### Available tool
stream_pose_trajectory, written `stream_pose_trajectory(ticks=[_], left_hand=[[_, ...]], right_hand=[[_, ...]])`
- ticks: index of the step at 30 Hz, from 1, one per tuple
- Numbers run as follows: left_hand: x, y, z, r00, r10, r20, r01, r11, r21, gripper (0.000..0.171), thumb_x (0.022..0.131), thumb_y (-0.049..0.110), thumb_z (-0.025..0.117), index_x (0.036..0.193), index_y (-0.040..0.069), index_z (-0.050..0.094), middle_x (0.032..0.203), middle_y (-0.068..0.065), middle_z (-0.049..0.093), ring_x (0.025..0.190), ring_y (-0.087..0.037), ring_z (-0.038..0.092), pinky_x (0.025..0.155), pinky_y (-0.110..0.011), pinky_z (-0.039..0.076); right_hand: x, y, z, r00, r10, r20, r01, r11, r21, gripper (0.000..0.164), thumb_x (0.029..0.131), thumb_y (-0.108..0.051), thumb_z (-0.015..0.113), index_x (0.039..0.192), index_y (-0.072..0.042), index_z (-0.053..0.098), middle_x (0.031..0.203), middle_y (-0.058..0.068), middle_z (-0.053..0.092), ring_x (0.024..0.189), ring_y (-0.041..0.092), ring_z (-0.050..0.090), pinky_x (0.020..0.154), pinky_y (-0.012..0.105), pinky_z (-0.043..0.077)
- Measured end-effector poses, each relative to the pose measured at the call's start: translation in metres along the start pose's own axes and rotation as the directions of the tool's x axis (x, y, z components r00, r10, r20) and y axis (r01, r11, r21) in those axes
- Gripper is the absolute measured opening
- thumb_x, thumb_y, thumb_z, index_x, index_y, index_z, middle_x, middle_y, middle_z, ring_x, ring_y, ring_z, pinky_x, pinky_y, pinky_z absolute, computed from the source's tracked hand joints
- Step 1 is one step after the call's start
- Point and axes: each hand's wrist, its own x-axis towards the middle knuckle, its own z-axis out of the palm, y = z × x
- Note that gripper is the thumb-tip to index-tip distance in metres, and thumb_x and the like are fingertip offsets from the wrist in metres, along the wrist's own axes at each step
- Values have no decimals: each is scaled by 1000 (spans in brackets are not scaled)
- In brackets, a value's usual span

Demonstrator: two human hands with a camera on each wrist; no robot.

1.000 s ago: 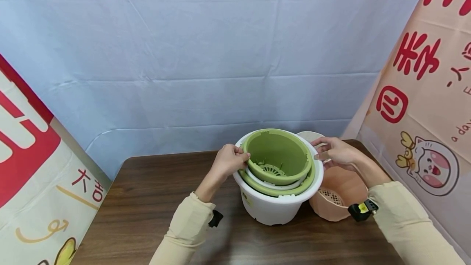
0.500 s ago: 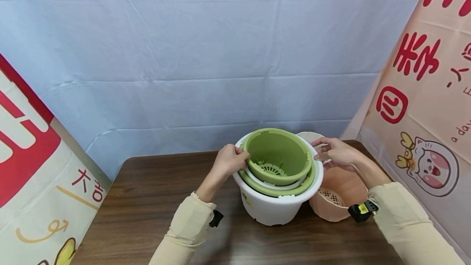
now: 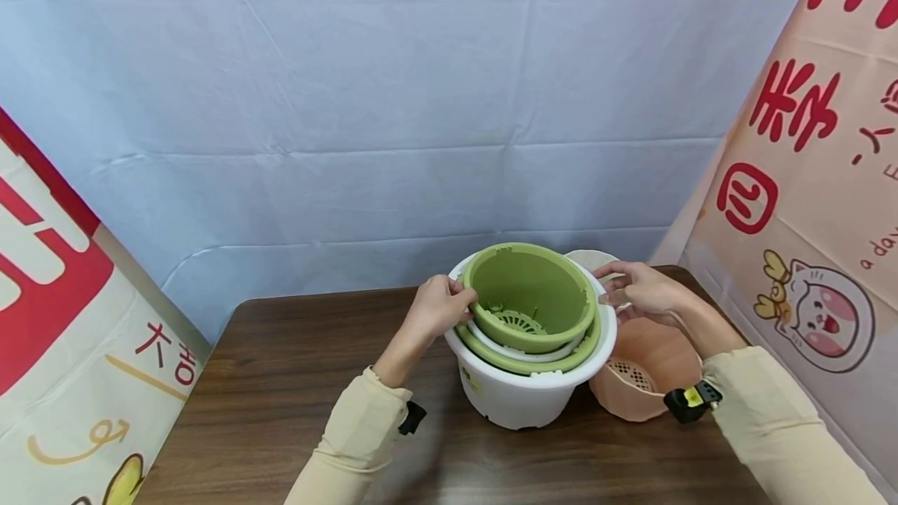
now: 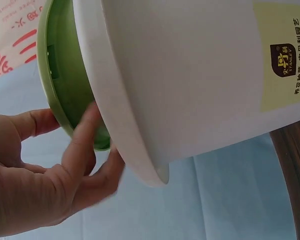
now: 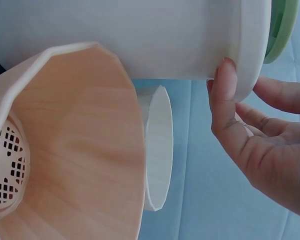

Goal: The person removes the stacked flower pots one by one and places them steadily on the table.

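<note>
The white pot (image 4: 190,90)'s yellow label (image 4: 268,90) reads STANLEY, 史丹利园艺 and 养花种菜, with finer print too small to read. The left banner (image 3: 63,411) bears 大吉; the right banner (image 3: 800,193) shows "a day" and bold red characters.

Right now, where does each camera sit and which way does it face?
Head: worn there, facing forward and down at nested pots; left hand, right hand and sleeves show.
Left wrist: worn there, facing white pot and green pot; left hand shows.
Right wrist: worn there, facing white pot, peach pot; right hand shows.
Both wrist views share the white pot.
</note>
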Motion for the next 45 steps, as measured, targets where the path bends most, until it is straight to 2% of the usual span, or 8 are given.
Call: stream_pose_trajectory(ticks=[3, 8, 12, 20, 26, 33, 41, 45], left_hand=[[1, -1, 0, 1000, -7, 17, 8, 999, -34, 33, 84, 10, 52, 54, 12, 39, 43, 4, 34, 67, -17, 65, 42, -20, 32], [3, -2, -1, 998, -32, 56, 39, 992, -124, 19, 87, 10, 52, 70, 3, 56, 63, -5, 49, 79, -21, 66, 61, -24, 52], [3, -2, -1, 996, -41, 78, 55, 981, -187, 16, 89, 9, 52, 88, -5, 60, 88, -16, 53, 83, -26, 66, 70, -28, 55], [2, 1, -1, 993, -49, 112, 81, 950, -301, 19, 92, 7, 50, 99, -10, 53, 104, -21, 49, 88, -31, 63, 71, -27, 54], [-1, 4, -3, 992, -55, 111, 92, 924, -370, 18, 92, 5, 49, 100, -11, 49, 107, -23, 48, 90, -32, 62, 72, -28, 54], [-2, 8, -8, 993, -13, 115, 67, 876, -477, 22, 91, 3, 49, 105, -14, 45, 110, -24, 46, 98, -38, 58, 75, -30, 54], [-10, 14, -13, 994, 17, 111, 41, 863, -503, 24, 92, 4, 49, 108, -13, 43, 102, -19, 44, 101, -38, 55, 76, -32, 54], [-15, 18, -16, 996, 21, 86, 28, 849, -528, 28, 91, 2, 50, 113, -13, 40, 99, -18, 44, 96, -35, 56, 76, -33, 54]], right_hand=[[0, 0, 0, 1000, 2, -4, -3, 1000, -9, 47, 86, 9, 49, 128, 13, 27, 87, 10, 53, 71, 18, 59, 61, 33, 54], [0, 0, 0, 1000, 4, -5, -4, 1000, -16, 48, 87, 7, 49, 129, 13, 27, 87, 10, 54, 70, 18, 59, 61, 33, 54], [0, -1, 1, 1000, 4, -5, -4, 1000, -13, 47, 87, 8, 49, 128, 13, 27, 87, 10, 53, 70, 18, 59, 60, 33, 54], [0, -3, 1, 1000, 6, 5, -6, 1000, -3, 46, 86, 10, 47, 127, 13, 27, 86, 10, 52, 70, 17, 58, 60, 33, 54], [0, -2, 1, 1000, 9, 10, -9, 1000, 2, 48, 86, 10, 47, 128, 13, 25, 86, 11, 53, 71, 18, 58, 61, 35, 55], [-1, -3, 0, 1000, 7, 15, -7, 1000, 21, 50, 82, 13, 48, 126, 14, 25, 85, 10, 55, 70, 19, 58, 60, 35, 54], [0, -2, -1, 1000, 3, 11, -3, 1000, 24, 42, 81, 14, 48, 119, 11, 31, 83, 10, 54, 72, 18, 57, 60, 35, 54], [-1, -2, -1, 1000, 0, 19, -1, 1000, 27, 38, 82, 12, 50, 116, 9, 34, 84, 10, 54, 73, 18, 58, 60, 35, 54]])
